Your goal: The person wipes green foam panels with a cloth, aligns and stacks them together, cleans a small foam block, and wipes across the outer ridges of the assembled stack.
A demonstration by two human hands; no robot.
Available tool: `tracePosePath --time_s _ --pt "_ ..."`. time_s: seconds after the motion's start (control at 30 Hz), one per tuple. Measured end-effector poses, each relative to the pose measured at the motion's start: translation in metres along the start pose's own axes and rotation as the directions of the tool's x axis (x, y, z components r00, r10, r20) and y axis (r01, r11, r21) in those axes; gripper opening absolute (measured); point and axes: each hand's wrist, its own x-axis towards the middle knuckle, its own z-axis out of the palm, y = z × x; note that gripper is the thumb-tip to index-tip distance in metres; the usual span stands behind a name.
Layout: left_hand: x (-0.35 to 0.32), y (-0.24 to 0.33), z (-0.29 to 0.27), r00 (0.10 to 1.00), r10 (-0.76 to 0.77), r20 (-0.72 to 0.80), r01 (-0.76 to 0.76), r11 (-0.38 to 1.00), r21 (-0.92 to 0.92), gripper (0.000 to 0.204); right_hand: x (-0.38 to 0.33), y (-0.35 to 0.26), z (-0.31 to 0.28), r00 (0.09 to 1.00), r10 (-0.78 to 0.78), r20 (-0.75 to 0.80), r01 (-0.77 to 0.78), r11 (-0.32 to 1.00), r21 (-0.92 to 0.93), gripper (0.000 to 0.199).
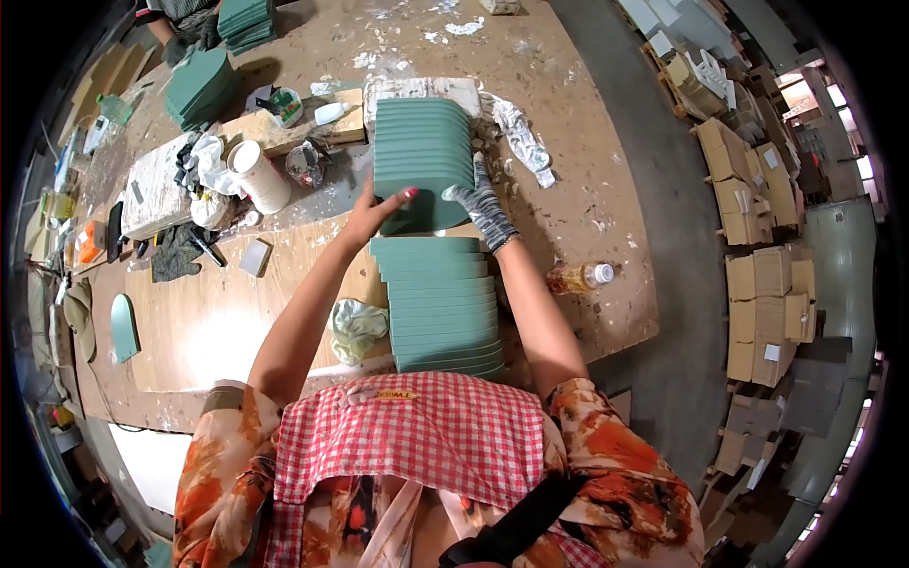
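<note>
Across the table ahead lies a fanned stack of green round-ended boards (421, 142). My left hand (367, 216), bare, grips the left edge of the nearest green board (423, 210), thumb on its face. My right hand (488, 210) wears a grey knitted glove and is closed on the right edge, thumb also on the face. The fingers beneath the edges are partly hidden. A second fanned row of green boards (440, 308) lies closer to me, between my forearms. A crumpled pale cloth (358, 329) sits beside its left side.
White bucket (258, 177), open tin (308, 163) and dark glove (178, 256) lie to the left. A single green board (124, 328) rests farther left. At right stands a capped bottle (579, 276), lying near a white rag (523, 140). A co-worker's gloved hand (197, 33) shows top left.
</note>
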Motion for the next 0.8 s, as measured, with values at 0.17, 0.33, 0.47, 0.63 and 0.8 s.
tracePosePath --time_s 0.17,0.33,0.47,0.63,0.8 --pt "0.012 -0.009 -0.007 0.991 0.051 -0.120 -0.069 0.986 -0.153 0.064 0.001 -0.019 0.007 0.968 0.225 0.115 -0.251 0.800 0.545 0.077" --pt "0.012 -0.011 0.003 0.984 0.067 -0.166 -0.078 0.995 -0.061 0.059 0.001 -0.016 0.006 0.984 0.180 0.005 -0.162 0.872 0.462 0.073" --pt "0.014 -0.028 -0.015 0.986 0.058 -0.156 -0.049 0.997 0.058 0.059 0.002 -0.028 0.011 0.975 0.222 0.026 -0.210 0.868 0.451 0.072" --pt "0.005 -0.003 0.005 0.987 0.025 -0.156 -0.011 0.996 0.086 0.060 -0.001 -0.010 0.005 0.988 0.155 -0.018 -0.148 0.968 0.202 0.061" --pt "0.002 0.003 0.005 0.982 -0.014 -0.189 0.027 0.997 0.067 0.057 0.004 -0.010 0.006 0.986 0.160 0.051 -0.166 0.883 0.439 0.071"
